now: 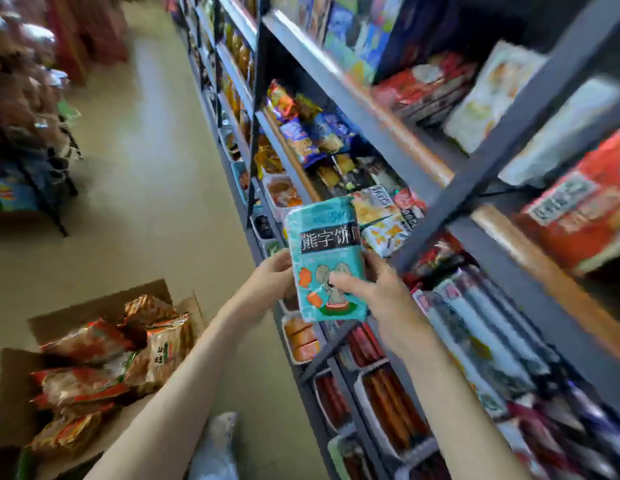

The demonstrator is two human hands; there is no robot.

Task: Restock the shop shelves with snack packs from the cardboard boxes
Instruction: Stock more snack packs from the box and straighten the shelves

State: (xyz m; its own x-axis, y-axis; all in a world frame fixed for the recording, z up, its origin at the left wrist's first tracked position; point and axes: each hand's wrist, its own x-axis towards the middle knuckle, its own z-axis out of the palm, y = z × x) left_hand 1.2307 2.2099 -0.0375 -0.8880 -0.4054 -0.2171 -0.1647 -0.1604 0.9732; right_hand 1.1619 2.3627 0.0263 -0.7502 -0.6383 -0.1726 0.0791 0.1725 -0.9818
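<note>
Shelf rack: grey tiers run down the right of the aisle. They are crowded with packs, mostly laid face-out, likely so that labels read from the walkway.
Cardboard box: it sits on the floor on the aisle side of the shelf rack, to the person's left. Its flaps are open, which probably keeps stock within an easy reach.
Orange-red snack packs: these lie heaped loose in the box, well apart from the shelf rack, and are not yet shelved.
Teal biscuit pack: it is held upright just in front of the shelf rack's middle tiers, apparently clear of them. The printed face is turned towards the person, probably to check the label and square the pack before choosing a slot.
Right hand: it grasps the pack's edge on the rack side, with the thumb laid across the front and the fingers behind.
Left hand: it holds the opposite, aisle-side edge and seems to steady the pack.
Step in hand: most likely carrying this pack to a tier, with much of the box left to go.
Next move: it needs a gap in the shelf rack. The tiers nearest look full, and motion blur hides any free slot.
</note>
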